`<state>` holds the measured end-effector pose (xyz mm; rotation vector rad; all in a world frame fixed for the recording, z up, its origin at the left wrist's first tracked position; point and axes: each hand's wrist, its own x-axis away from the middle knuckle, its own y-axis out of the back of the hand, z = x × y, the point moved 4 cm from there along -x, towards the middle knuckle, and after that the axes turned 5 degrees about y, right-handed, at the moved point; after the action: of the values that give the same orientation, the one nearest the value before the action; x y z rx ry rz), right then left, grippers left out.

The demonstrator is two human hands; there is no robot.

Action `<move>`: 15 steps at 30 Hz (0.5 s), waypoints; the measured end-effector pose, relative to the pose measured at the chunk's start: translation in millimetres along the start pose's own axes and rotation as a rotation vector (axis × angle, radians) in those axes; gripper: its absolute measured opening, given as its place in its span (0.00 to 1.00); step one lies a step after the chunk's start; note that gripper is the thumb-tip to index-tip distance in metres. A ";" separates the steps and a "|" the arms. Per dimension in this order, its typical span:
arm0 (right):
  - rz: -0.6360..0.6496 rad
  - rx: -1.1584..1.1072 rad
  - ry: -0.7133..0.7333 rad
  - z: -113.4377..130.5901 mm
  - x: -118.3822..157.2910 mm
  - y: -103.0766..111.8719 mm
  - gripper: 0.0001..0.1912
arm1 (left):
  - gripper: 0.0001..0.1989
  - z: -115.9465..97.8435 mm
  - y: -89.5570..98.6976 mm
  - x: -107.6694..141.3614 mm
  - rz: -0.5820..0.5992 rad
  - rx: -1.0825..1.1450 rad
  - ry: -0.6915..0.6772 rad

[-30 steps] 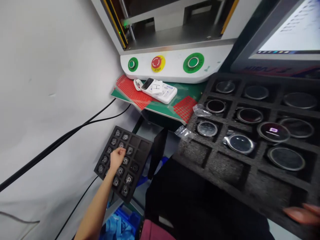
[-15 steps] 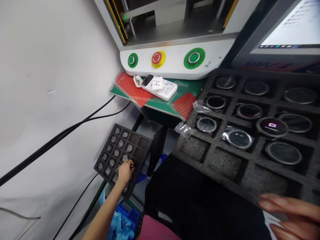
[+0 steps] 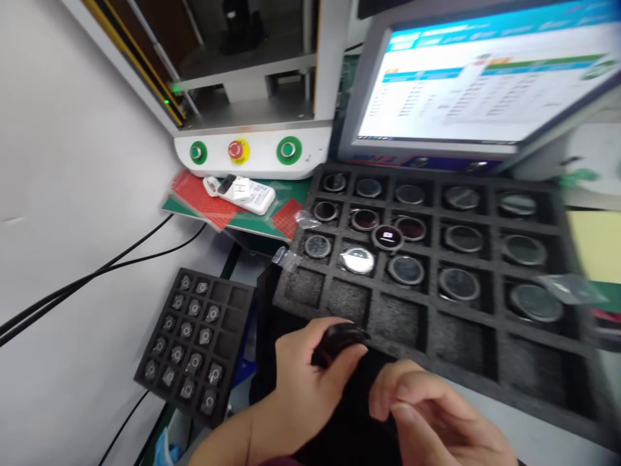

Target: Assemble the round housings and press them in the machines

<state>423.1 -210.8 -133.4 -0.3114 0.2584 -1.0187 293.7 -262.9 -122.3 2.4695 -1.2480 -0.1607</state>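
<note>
My left hand [image 3: 310, 382] is closed around a round black watch case [image 3: 342, 338], thumb on the near side and fingers on the far side. The case is tilted and partly covered by the fingers. Close by on the right, my right hand [image 3: 431, 414] has thumb and index finger pinched together. Whatever may be between those fingertips is too small to make out. Beyond both hands lies a dark foam tray [image 3: 490, 320] with round watch faces in several pockets. One lit watch face [image 3: 387, 237] rests across the dividers with a small white symbol glowing on it.
A smaller foam tray [image 3: 194, 344] with several wrapped round parts sits lower left. Behind stand a machine with a red stop button [image 3: 236, 151] and a monitor [image 3: 441, 84]. A white handheld device [image 3: 250, 194] lies on a green mat. Black cables [image 3: 97, 279] run along the wall.
My left hand has come from the small tray at the left to the front of the large tray, now with the watch case. My right hand has moved left beside it. The view has turned right.
</note>
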 end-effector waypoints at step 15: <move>-0.208 -0.211 -0.188 5.6 2.5 34.8 0.06 | 0.22 -39.9 -45.1 18.6 0.197 -0.245 -0.466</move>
<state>453.9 -195.3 -141.2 -0.6324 0.1656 -1.1605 349.4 -242.5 -101.0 2.1488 -1.5373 -0.8216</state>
